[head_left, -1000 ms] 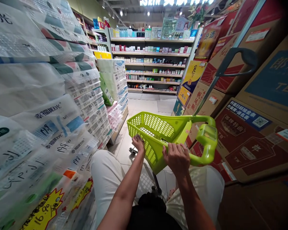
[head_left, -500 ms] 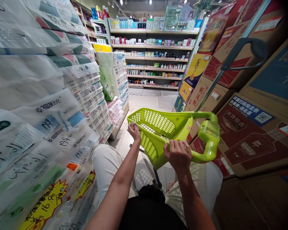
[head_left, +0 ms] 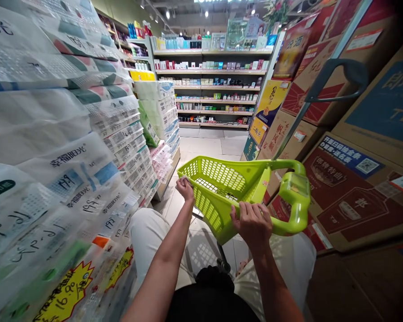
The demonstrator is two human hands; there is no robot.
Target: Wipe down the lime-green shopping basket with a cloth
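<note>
A shop aisle, this, with pale floor tiles point(head_left: 204, 145) running past the basket to shelves point(head_left: 208, 71) lined with small goods, well beyond it. Left of the basket, wrapped packs point(head_left: 116, 123) pile high; to its right, cardboard boxes point(head_left: 356, 192) stand stacked. And here's the green basket point(head_left: 225, 219) itself, right in front of me, my pale trousers point(head_left: 147, 228) showing on both sides of its near end! My right hand point(head_left: 254, 222) is on its near rim, fingers bent over the edge, closed on the plastic, just beside the basket's looped handle point(head_left: 300, 210). Over to my left hand point(head_left: 185, 188), at the basket's far left corner: those fingers are bent at the rim, but how tightly they close, and on what, I can't tell. Below the basket, a wheel point(head_left: 224, 266) shows near the floor.
</note>
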